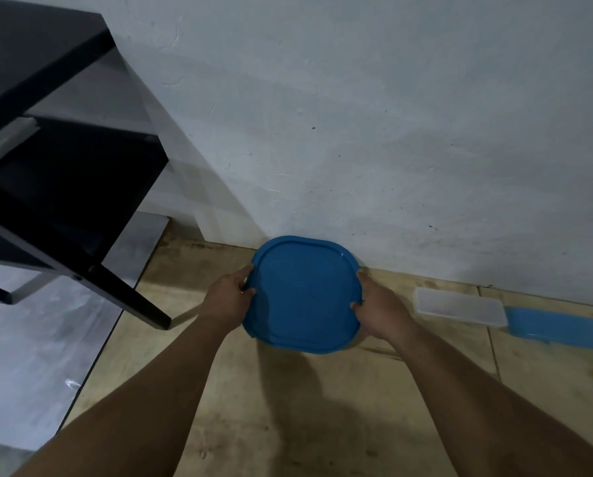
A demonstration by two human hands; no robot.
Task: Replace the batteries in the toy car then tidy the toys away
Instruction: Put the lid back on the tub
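Hands grip a blue lid (pixel 303 294) from either side, above a tan floor (pixel 288 407) and close to a white wall (pixel 374 132). Left hand (pixel 228 297) curls over the lid's left edge, thumb on top near the rim and fingers tucked beneath, out of sight. Right hand (pixel 379 309) clasps the right edge the same way, with fingertips showing on the upper surface. Both forearms reach in from the bottom of the view.

Lid is rounded-square with a raised border, and it tilts slightly toward the camera. Whether a tub sits under it cannot be told, since the lid covers whatever is below; only a pale sliver shows by the right wrist. No toy car shows in this view.

Right of the hands, a clear box (pixel 460 306) lies on the floor near the wall. A second blue lid (pixel 560 328) rests just beside it, touching or nearly touching its right end, and runs toward the frame's edge.

At upper left stands a black shelf (pixel 68 173) with slanted legs, one foot reaching the floor left of the left forearm. A grey mat (pixel 30 373) covers the floor under and beside that shelf, meeting the tan surface along a dark seam.
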